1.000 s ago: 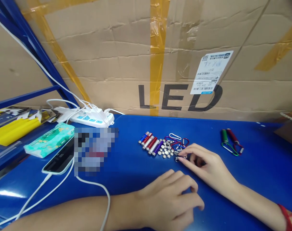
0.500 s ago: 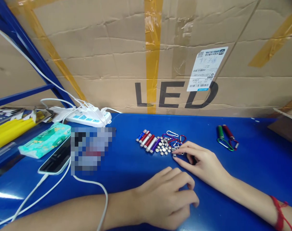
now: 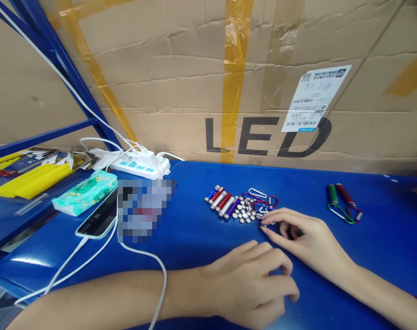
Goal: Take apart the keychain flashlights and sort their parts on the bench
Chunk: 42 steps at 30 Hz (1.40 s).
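Observation:
My right hand lies on the blue table, its index fingertip and tucked thumb touching the near edge of a pile of silver button cells. Whether it pinches one is unclear. Left of the cells lies a row of small flashlight bodies in blue, red, silver and purple. Coloured carabiners lie behind the cells. My left hand rests nearer to me, palm down, fingers curled, with nothing visible in it.
A green and a red flashlight with carabiners lie at the right. A phone on a white cable, a tissue pack and a power strip sit at the left. A large cardboard box marked LED walls the back.
The view has shifted slightly. My right hand's fingertips stay at the edge of the button cells, and my left hand stays resting in place.

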Tool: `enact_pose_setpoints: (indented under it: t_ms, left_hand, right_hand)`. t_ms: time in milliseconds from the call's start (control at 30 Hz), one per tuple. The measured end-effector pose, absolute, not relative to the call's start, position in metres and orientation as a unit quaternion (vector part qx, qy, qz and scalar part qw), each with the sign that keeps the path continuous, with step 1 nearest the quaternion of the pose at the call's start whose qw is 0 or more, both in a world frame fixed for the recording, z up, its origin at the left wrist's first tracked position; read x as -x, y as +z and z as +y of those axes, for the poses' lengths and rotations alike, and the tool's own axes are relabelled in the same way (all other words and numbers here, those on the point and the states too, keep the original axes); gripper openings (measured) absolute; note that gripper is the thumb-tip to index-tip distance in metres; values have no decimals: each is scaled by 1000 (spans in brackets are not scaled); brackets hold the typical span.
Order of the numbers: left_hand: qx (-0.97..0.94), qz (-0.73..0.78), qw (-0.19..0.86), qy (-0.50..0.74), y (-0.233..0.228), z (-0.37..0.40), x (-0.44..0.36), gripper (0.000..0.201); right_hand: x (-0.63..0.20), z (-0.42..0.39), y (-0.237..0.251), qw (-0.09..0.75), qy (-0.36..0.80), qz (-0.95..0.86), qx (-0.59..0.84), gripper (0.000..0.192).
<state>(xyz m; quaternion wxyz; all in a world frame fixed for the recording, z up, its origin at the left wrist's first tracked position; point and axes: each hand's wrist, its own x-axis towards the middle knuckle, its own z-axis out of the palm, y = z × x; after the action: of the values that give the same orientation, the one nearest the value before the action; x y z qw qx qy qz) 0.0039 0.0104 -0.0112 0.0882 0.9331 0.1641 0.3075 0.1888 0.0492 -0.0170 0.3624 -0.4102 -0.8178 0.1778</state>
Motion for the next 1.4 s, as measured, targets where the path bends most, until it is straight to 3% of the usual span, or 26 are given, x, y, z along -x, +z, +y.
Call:
enact_pose_setpoints:
  t_ms: [267, 1400]
  left_hand:
    - [-942, 163, 89, 280, -12, 11, -4, 17]
    - [-935, 162, 84, 304, -10, 10, -4, 20]
  right_hand:
    - [-189, 48, -17, 361, 227, -778, 461, 19]
    - [-194, 54, -19, 380, 131, -829, 388, 25]
